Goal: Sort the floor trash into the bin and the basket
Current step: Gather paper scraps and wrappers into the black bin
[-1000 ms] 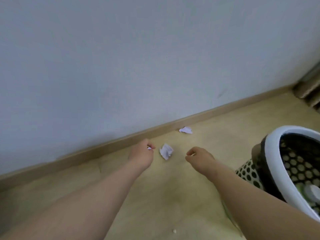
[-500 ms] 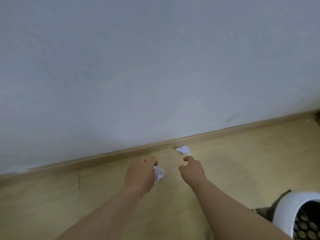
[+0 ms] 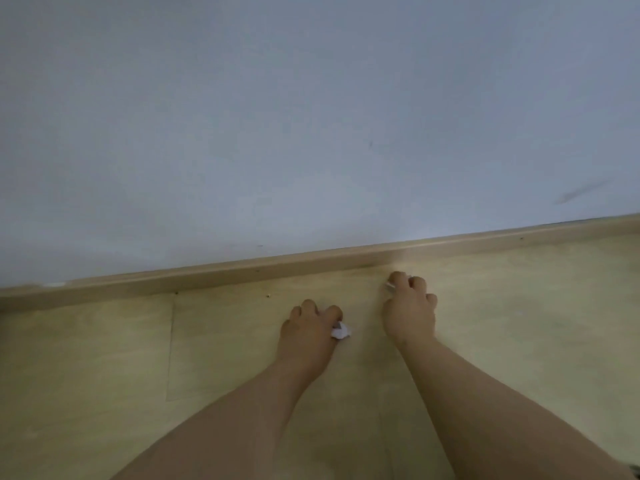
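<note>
We look down at a pale beige floor (image 3: 104,375) that fills the lower half of the frame, with a grey-white wall (image 3: 311,116) filling the upper half. A wooden baseboard (image 3: 207,277) runs between them, rising slightly from the left edge to the right edge. Two bare arms reach in from the bottom edge toward the middle of the frame: the left forearm (image 3: 242,410) from lower centre, the right forearm (image 3: 485,393) from lower right. The left hand (image 3: 308,330) sits just below frame centre, back of the hand up, its fingers curled down and gripping a small white paper ball (image 3: 341,331). The ball pokes out on the hand's right side, at the thumb, low against the floor. We cannot tell whether it is lifted or touching the boards. The right hand (image 3: 410,306) lies a little higher and to the right, close to the baseboard, knuckles up and fingers curled down. It closes over a white scrap (image 3: 390,285), of which only a thin sliver shows at the upper left of the fingertips. The two hands are near each other but apart. A faint dark smudge (image 3: 581,192) marks the wall at the right.
</note>
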